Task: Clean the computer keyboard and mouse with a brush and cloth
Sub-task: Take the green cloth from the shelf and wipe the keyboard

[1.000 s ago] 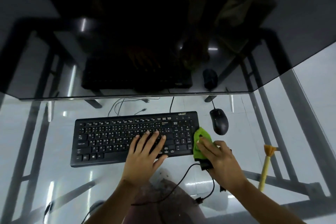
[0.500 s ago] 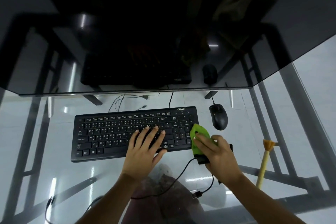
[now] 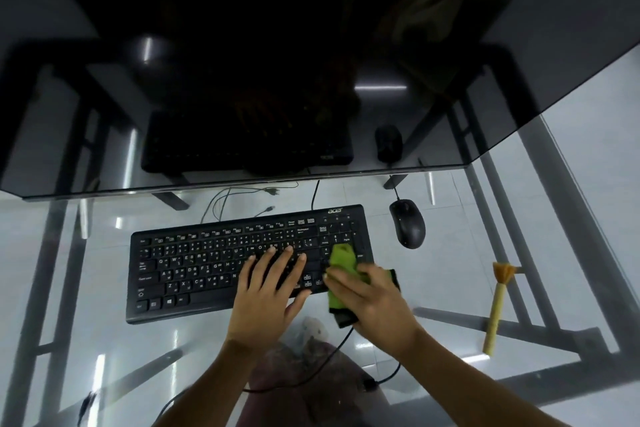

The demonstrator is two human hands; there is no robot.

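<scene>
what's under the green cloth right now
The green cloth lies over the right end of the black keyboard, pressed down by the right hand. The keys beneath it are covered and cannot be seen.

A glass desk [image 3: 450,263] on a grey metal frame [image 3: 540,218] shows pale floor tiles beneath. A large dark monitor [image 3: 242,62] fills the upper view. Loose thin cables [image 3: 225,198] lie under its lower edge.
</scene>
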